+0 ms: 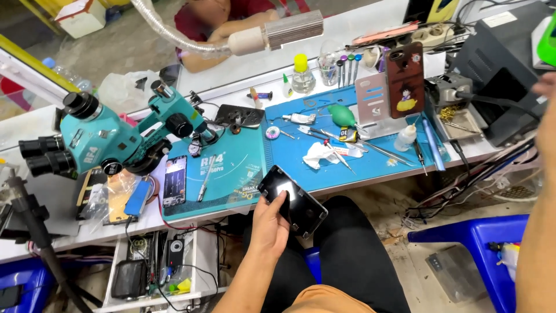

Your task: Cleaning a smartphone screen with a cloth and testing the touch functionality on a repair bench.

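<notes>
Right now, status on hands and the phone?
Left hand grips black phone over lap. Right hand raised at frame edge, contents unseen. Microscope stands left, clear.

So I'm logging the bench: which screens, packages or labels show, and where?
Phone: dark glossy screen, in the left hand, over the lap.
Opened phone: on the teal mat, dark rectangle.
Phone case: upright at the back, brown, cartoon figure.
Small bottle: on the blue mat, yellow-black label.

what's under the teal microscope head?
Under the teal microscope, an opened phone lies on the green mat, tweezers beside it. The mat directly beneath the lens housing is covered, so anything there is hidden.
</notes>
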